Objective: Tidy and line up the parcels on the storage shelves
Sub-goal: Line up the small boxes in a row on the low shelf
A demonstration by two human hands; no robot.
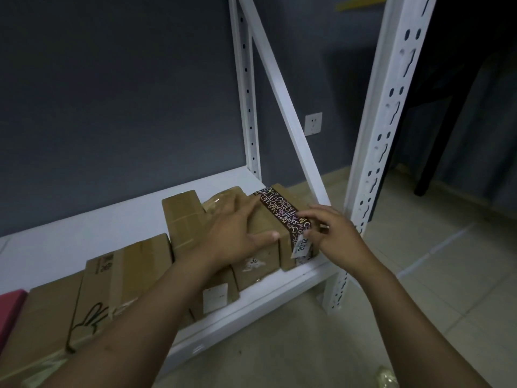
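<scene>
Parcels (184, 219) are crowding the shelf's (279, 284) right end; left hand (237, 233), fingers spread, is pressing 1; right hand (334, 233) is touching the taped parcel (279, 208), grip unclear.

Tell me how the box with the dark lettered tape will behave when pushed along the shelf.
The taped box is squared cardboard, so probably stiff, sliding rather than rolling. It stands narrow and upright at the shelf end, so a high push might tip it. Its peeling label could snag or tear.

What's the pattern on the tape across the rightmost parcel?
Dark brown tape with pale scattered lettering, clearest in head view.
</scene>
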